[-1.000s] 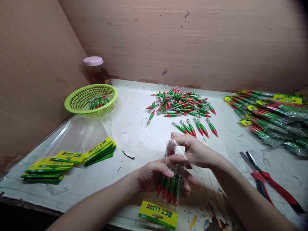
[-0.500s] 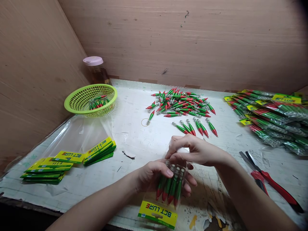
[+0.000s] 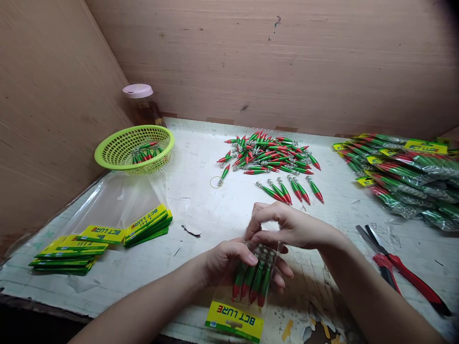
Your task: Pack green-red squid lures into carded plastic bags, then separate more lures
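four green-and-red lures (image 3: pixel 253 279) now sit fully inside the clear bag (image 3: pixel 247 286) near the table's (image 3: pixel 215 210) front edge, left hand (image 3: pixel 229 260) fingers clenched around them, right hand (image 3: pixel 287 227) fingers having folded its upstanding mouth down and pinching it.

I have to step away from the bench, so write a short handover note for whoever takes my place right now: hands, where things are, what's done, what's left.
Left hand: grips a clear packet of green and red lures by its middle.
Right hand: pinches the packet's open top.
Packet's yellow header card points toward you.
Done: four lures sit in the packet; finished packets piled at right.
Left: packet top looks unsealed; five lures in a row, loose pile behind, more in the green basket. Empty packets at left, pliers at right.
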`<state>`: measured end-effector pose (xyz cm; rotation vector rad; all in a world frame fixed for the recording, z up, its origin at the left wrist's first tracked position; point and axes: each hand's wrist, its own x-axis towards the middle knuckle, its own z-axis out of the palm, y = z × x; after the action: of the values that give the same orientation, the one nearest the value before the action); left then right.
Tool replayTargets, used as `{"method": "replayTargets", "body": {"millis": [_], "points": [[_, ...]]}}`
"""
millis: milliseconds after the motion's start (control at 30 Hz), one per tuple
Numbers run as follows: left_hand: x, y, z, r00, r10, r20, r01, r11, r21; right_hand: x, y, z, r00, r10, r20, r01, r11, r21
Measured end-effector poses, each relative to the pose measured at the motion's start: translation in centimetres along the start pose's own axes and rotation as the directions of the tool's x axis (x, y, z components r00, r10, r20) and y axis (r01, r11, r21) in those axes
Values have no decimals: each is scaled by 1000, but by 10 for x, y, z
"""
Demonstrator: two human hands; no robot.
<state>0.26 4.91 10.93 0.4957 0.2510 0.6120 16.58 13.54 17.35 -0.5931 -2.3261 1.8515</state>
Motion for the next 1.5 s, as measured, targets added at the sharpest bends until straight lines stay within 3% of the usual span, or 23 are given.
{"method": "replayTargets", "body": {"millis": [367, 600, 733, 833, 1300, 1400, 1500], "points": [[0, 2, 1, 998, -34, -45, 34, 999, 1, 0, -3, 3, 1000, 0, -25, -1, 1000, -10], [-1, 1, 0, 999, -9, -42, 9, 1000, -4, 2, -5, 2, 994, -56, -99, 39, 985, -170], [-2, 1, 1, 999, 20, -36, -21, 999, -37, 2, -4, 2, 991, -49, -122, 28, 985, -168], [-2, 0, 2, 999, 18, -31, -20, 999, -45, 2, -5, 2, 994, -37, -106, 20, 987, -157], [-2, 0, -4, 998, -61, 27, 61, 998, -34, 2, -5, -3, 973, -230, 0, 220, 928, -302], [-2, 3, -1, 998, -56, 43, 57, 998, -35, 2, -4, -4, 971, -225, -81, 194, 938, -289], [-1, 6, 3, 998, 32, 58, -29, 998, -60, 1, -4, -5, 970, -158, -187, 126, 977, -174]]}}
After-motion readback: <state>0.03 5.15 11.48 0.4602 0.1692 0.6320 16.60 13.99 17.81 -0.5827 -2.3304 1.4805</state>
